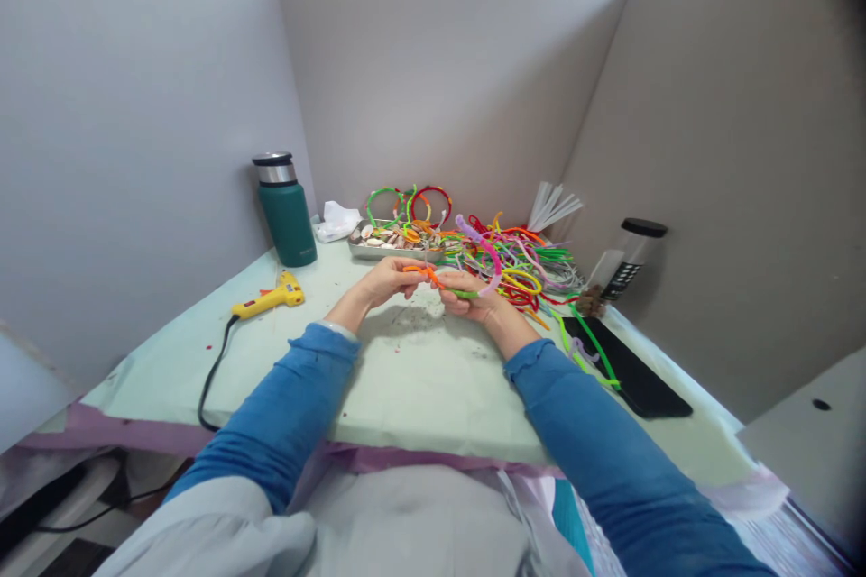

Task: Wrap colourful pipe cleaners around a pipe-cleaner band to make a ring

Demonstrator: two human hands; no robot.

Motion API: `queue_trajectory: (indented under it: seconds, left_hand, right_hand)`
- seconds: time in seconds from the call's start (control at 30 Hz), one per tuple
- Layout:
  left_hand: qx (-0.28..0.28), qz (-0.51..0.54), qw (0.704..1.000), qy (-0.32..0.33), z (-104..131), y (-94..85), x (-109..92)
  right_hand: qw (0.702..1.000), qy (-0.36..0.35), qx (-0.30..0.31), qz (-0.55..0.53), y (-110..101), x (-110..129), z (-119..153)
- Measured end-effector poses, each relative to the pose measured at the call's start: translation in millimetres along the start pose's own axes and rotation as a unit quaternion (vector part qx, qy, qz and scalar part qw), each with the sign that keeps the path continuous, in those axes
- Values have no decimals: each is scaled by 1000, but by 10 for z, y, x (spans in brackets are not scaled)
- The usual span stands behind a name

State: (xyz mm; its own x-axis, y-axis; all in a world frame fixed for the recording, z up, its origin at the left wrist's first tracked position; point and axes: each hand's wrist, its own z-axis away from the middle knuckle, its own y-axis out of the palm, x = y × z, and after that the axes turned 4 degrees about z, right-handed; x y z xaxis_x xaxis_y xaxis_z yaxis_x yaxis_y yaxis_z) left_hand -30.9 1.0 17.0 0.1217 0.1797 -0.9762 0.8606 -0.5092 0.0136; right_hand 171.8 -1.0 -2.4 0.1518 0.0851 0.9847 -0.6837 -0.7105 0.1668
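A fuzzy pipe-cleaner strip (498, 263) in orange, green, pink and lilac curves up between and beside my hands above the table. My left hand (391, 281) pinches its orange end. My right hand (465, 296) is closed round the green and orange part, and the pink and lilac part arcs up over that hand. Behind my hands, a metal tray (365, 251) holds shells, with several coloured rings (449, 191) standing at its back. To its right lies a tangled pile of coloured pipe cleaners (534, 270).
A yellow glue gun (271, 296) with a black cord and a green bottle (288, 221) are on the left. White sticks (553, 206), a clear black-lidded container (632, 257) and a black phone-like slab (636, 374) are on the right. Grey partitions (446, 90) enclose the table (433, 379).
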Motion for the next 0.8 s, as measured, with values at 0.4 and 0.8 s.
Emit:
queue_trajectory:
  seconds: [0.4, 0.8]
  left_hand:
    - [33, 42, 999, -2, 28, -13, -15]
    - [-6, -12, 1000, 25, 1, 14, 4]
  right_hand:
    - [1000, 9, 20, 2, 42, 37, 13]
    - [1000, 11, 4, 11, 82, 38, 6]
